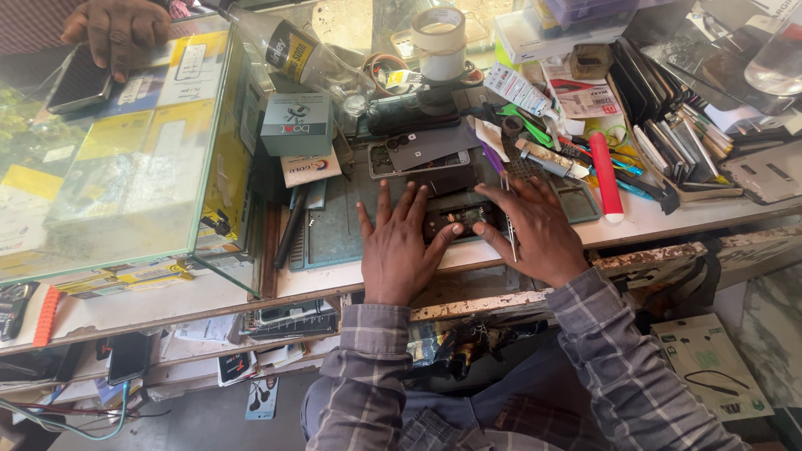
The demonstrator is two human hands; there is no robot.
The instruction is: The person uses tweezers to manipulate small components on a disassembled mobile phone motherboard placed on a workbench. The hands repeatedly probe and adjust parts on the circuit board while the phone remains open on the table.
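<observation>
Opened phone [458, 219] lying crosswise on the mat [334, 234], long axis running hand to hand. Left hand [399, 242] spread flat, fingertips touching its near end; right hand [535, 230] pressing the other end, pinching thin tweezers [509, 238]. Equally near both.

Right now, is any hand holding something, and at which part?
Both hands, left hand and right hand, press on the opened phone at its two ends. The right hand also holds thin tweezers near their top.
</observation>
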